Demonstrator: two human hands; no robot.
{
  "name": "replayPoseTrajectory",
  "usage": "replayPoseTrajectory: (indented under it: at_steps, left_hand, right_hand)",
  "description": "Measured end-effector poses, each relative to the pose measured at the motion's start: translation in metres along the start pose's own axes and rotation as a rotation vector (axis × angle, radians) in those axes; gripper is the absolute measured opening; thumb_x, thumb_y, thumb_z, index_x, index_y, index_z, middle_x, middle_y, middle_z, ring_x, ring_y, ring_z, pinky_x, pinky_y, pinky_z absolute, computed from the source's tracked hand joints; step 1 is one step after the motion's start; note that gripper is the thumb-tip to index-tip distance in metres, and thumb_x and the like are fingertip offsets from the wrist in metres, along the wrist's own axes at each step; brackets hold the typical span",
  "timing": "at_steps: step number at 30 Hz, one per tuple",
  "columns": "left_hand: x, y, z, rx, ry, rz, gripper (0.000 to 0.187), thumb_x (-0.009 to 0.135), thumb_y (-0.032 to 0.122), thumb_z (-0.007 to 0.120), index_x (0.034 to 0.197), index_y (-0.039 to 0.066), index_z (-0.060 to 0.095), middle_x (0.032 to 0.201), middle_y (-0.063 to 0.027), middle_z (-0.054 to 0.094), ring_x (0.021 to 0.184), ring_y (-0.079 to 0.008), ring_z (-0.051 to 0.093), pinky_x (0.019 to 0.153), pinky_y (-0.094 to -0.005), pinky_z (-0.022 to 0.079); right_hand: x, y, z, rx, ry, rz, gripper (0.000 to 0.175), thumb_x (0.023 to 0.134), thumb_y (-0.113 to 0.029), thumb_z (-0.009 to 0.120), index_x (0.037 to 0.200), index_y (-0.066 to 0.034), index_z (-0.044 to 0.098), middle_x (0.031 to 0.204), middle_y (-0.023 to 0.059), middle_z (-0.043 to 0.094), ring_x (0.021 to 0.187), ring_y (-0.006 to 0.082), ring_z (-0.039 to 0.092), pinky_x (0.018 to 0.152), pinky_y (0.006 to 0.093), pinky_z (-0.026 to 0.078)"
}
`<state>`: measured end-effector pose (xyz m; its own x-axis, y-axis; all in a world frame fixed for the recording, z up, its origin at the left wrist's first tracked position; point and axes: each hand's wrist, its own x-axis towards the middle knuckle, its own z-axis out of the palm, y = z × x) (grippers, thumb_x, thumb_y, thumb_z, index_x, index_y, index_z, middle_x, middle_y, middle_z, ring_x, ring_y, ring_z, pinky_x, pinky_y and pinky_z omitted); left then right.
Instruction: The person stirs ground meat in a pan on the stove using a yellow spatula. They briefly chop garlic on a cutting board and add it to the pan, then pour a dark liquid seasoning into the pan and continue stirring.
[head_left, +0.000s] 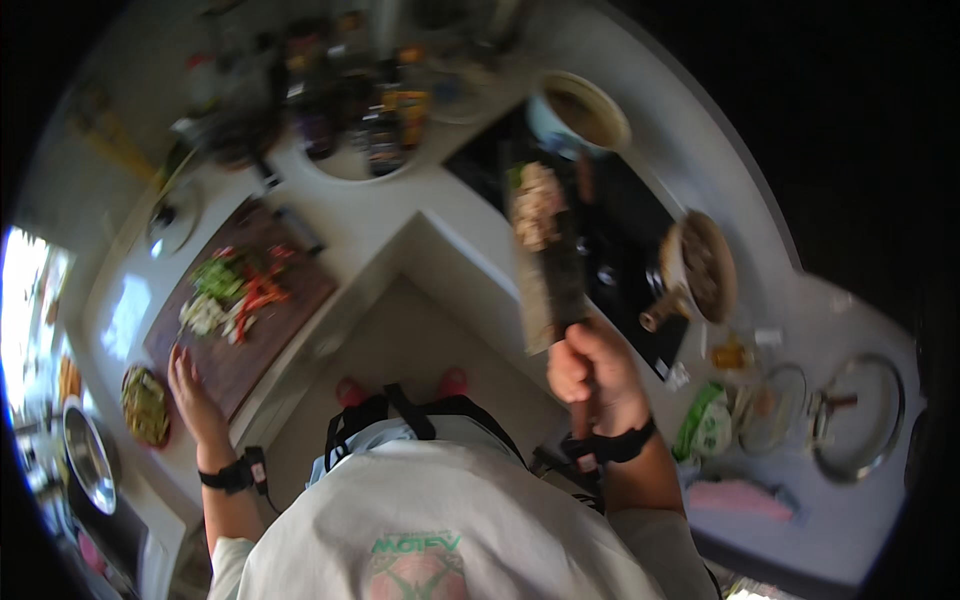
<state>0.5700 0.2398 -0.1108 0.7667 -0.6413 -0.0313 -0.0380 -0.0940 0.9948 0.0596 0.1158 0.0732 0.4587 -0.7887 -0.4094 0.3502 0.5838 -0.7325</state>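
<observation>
My right hand (600, 375) grips the handle of a cleaver (559, 277), held out near the cooktop's edge. Chopped pale food, perhaps meat or garlic, lies on its blade (538, 206), with a bit of green at the tip. My left hand (196, 394) is beside the near left edge of a wooden cutting board (225, 375), fingers extended, holding nothing visible. On the board lie chopped green vegetables (221, 277), white pieces (202, 318) and red pepper strips (261, 294). A second knife or similar tool (298, 229) rests at the board's far right edge. The view is blurred.
On the black cooktop (622, 247) stand a light-blue pot (551, 124) and a pan with contents (701, 266). Sauce bottles (382, 139) stand on a round tray in the corner. A plate of green food (146, 409) is at left; a glass lid (855, 416) lies at right.
</observation>
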Motion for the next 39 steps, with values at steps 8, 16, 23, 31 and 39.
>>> replayPoseTrajectory:
  at_steps: [8,16,23,31,39]
  left_hand:
    - [0.003,-0.008,0.044,0.041,-0.032,0.007,0.053,0.102,0.038,0.042,0.147,0.010,0.036,0.149,-0.0102,0.039,0.142,-0.0244,0.032,0.115,-0.0433,0.021]
    - [-0.008,-0.007,0.043,0.331,-0.067,0.101,0.045,0.105,0.020,0.033,0.149,0.009,0.032,0.152,-0.0072,0.032,0.141,-0.0246,0.034,0.113,-0.0444,0.029]
    - [-0.012,0.015,0.055,0.221,0.030,0.050,0.046,0.105,0.026,0.033,0.147,0.007,0.035,0.150,-0.0081,0.035,0.142,-0.0242,0.032,0.115,-0.0437,0.026]
    - [-0.027,0.041,0.041,0.826,0.010,0.555,0.031,0.102,0.012,0.042,0.127,-0.002,0.053,0.134,-0.0196,0.052,0.124,-0.0335,0.049,0.105,-0.0386,0.039]
    - [-0.021,0.051,-0.004,-0.102,0.233,0.031,0.045,0.095,0.011,0.058,0.138,0.003,0.045,0.128,-0.0070,0.053,0.113,-0.0182,0.056,0.095,-0.0270,0.043]
  right_hand:
    - [-0.128,-0.112,-0.156,-0.534,0.963,-0.419,0.022,0.094,-0.028,0.057,0.089,-0.0069,0.054,0.060,0.0021,0.049,0.044,0.0135,0.048,0.042,0.0265,0.039]
    - [-0.106,-0.137,-0.280,-1.541,1.326,-0.059,0.028,0.095,-0.028,0.054,0.095,0.0000,0.054,0.083,0.0205,0.066,0.066,0.0345,0.066,0.057,0.0411,0.051]
    - [-0.111,-0.137,-0.309,-1.302,1.420,-0.132,0.032,0.095,-0.029,0.054,0.105,0.0009,0.056,0.086,0.0183,0.067,0.061,0.0315,0.065,0.049,0.0397,0.051]
    - [-0.119,-0.121,-0.153,-0.454,1.112,-0.450,0.039,0.093,-0.046,0.058,0.066,-0.0211,0.042,0.056,-0.0063,0.035,0.042,0.0075,0.030,0.038,0.0244,0.023]
    - [0.052,0.005,0.029,-0.679,-0.316,-0.003,0.042,0.098,-0.015,0.055,0.136,-0.0002,0.043,0.077,0.0005,0.052,0.055,0.0065,0.044,0.049,0.0200,0.037]
